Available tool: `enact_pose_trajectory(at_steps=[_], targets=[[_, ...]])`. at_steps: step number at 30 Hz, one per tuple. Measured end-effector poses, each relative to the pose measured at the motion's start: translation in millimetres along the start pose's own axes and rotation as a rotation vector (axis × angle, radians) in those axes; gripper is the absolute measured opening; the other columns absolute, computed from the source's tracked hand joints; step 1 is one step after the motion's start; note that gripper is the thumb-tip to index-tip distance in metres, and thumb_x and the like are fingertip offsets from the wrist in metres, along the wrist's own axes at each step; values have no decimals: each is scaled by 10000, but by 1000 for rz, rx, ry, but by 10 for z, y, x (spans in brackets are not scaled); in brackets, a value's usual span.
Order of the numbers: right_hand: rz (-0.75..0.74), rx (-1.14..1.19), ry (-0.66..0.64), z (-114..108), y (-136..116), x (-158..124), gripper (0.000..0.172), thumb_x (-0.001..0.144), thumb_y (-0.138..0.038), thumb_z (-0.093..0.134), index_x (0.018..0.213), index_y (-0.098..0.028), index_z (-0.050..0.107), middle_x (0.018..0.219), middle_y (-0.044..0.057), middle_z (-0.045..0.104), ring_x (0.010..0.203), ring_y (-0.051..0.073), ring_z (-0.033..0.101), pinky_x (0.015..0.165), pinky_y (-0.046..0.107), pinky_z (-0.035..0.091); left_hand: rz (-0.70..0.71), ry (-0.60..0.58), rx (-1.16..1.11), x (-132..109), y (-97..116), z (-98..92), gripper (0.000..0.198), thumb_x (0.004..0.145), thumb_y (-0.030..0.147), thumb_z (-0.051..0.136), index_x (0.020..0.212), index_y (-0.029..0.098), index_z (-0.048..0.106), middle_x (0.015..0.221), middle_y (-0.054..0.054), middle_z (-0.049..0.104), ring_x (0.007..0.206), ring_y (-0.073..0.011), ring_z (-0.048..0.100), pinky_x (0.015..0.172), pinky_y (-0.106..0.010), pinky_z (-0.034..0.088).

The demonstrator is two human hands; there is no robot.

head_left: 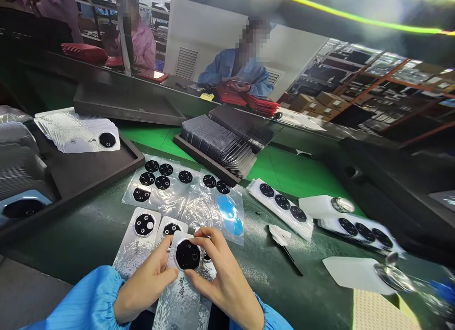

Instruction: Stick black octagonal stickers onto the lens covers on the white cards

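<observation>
With left hand (147,282) and right hand (223,275) we grip one silvery panel (181,304), its octagonal disc (186,256) glossy black, at the dark green table (256,259); behind are shelves (351,69).

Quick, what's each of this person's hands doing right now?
Left hand: closed, holding the silvery panel at its left edge.
Right hand: closed, holding the same panel beside its black octagonal piece.

Brn boxes (331,101) nr orange rack (377,82); red stack (262,105) by co-worker (223,67)
</observation>
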State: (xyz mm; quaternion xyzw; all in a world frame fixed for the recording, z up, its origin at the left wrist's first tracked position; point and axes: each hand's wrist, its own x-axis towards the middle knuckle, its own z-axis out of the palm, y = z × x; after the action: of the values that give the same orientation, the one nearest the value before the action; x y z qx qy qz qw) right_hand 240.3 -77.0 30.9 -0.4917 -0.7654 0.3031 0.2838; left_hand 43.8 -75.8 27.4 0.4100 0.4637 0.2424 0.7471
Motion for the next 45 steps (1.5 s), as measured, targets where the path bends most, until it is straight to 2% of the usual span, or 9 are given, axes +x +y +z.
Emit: enact_pose_trajectory(at_steps=[9, 13, 16, 18, 24, 28, 32, 40, 45], targets=[[-46, -57, -23, -42, -2, 7, 491, 781, -111, 727, 1183, -254, 484, 1207, 86, 454, 1095, 244, 530, 903, 393, 514, 17, 54, 55, 24, -192, -77, 743, 905, 307, 535, 1550, 245, 173, 786, 41, 503, 767, -163, 482, 790, -293, 372], [-93, -102, 2, -50, 8, 23, 544, 747, -149, 809, 1178, -256, 495, 1179, 84, 479, 1041, 234, 555, 854, 373, 534, -19, 64, 123, 6, -150, -87, 769, 916, 369, 531, 1559, 227, 134, 1098, -45, 611, 1141, -266, 513, 1013, -375, 352], [-136, -127, 41, -32, 6, 27, 567, 724, -122, 822, 1174, -238, 497, 1162, 88, 497, 1022, 235, 563, 817, 364, 545, -76, 60, 190, -13, -83, -58, 810, 919, 460, 514, 1563, 205, 94, 1529, -107, 364, 1440, -317, 261, 1173, -437, 220], [-156, -137, 63, -16, -1, 26, 567, 712, -110, 827, 1165, -225, 505, 1154, 94, 507, 1020, 241, 565, 807, 367, 548, -78, 77, 231, -8, -77, -31, 851, 909, 551, 502, 1562, 195, 89, 1631, -80, 149, 1506, -304, 97, 1221, -446, 139], [-195, -172, 112, 16, -33, 32, 532, 712, -108, 825, 1133, -210, 516, 1122, 104, 531, 985, 253, 566, 764, 371, 547, 56, 145, 236, 98, -248, 9, 856, 869, 667, 511, 1532, 205, 229, 1630, -62, 164, 1514, -313, 9, 1244, -481, 80], [-196, -199, 99, 13, -53, 35, 471, 764, -138, 792, 1139, -212, 518, 1126, 108, 537, 986, 251, 557, 751, 358, 544, 138, 215, 147, 146, -286, 19, 744, 871, 573, 597, 1485, 238, 343, 1582, -78, 310, 1499, -338, 136, 1233, -499, 140], [-201, -217, 79, 7, -64, 51, 436, 796, -170, 771, 1153, -207, 524, 1131, 111, 538, 985, 244, 550, 752, 349, 543, 251, 160, 126, 141, -191, 40, 552, 921, 489, 575, 1403, 245, 458, 1465, -75, 487, 1419, -331, 345, 1164, -456, 322], [-254, -156, 136, 44, 3, 87, 479, 743, -199, 824, 1132, -206, 544, 1130, 111, 521, 976, 235, 561, 768, 355, 547, 249, 131, 161, 130, -107, 25, 500, 962, 495, 501, 1391, 239, 473, 1413, -66, 537, 1335, -290, 456, 1132, -410, 361], [-222, 28, 100, 13, 100, 143, 448, 761, -405, 803, 1124, -228, 609, 1129, 96, 525, 1030, 236, 565, 833, 365, 548, 158, 204, 101, 115, -76, 19, 572, 931, 544, 528, 1410, 236, 478, 1499, -50, 457, 1443, -297, 316, 1202, -421, 259]])
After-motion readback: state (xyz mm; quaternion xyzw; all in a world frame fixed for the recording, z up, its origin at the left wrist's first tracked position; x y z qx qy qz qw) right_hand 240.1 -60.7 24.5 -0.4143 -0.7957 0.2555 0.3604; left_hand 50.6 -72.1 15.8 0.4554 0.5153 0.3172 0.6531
